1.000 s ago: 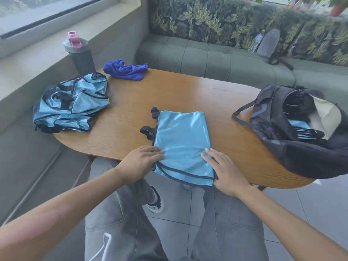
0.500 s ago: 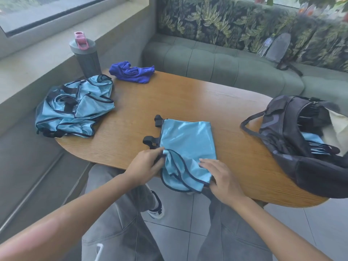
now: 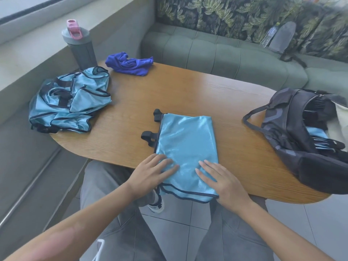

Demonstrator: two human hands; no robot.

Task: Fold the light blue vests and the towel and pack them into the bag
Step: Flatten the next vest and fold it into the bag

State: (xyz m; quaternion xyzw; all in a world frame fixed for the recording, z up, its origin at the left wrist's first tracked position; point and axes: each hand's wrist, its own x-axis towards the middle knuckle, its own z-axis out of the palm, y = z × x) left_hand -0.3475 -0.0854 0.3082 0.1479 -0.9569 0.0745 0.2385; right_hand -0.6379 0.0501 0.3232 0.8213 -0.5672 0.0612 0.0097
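Head view is showing a person sitting at a wooden table (image 3: pixel 188 91) with both hands lying flat on a folded light blue vest (image 3: pixel 186 144). That vest is lying at the near edge of the table, its dark-trimmed lower end hanging a little over the edge toward the person's lap. Left hand (image 3: pixel 150 174) is pressing on the near left part of the vest, fingers straight and close together, gripping nothing. Right hand (image 3: pixel 220 179) is pressing on the near right part, fingers straight and slightly spread, also gripping nothing. At the far left of the table a heap of unfolded light blue vests (image 3: pixel 69 100) is lying crumpled, partly overhanging the table's edge. Just behind the heap a dark blue towel (image 3: pixel 130 64) is lying bunched up, and beside it a grey bottle (image 3: pixel 80 44) with a pink lid is standing upright. On the right end of the table a dark bag (image 3: pixel 293 132) is lying open, with what looks like light blue fabric inside, though the opening is partly cut off.
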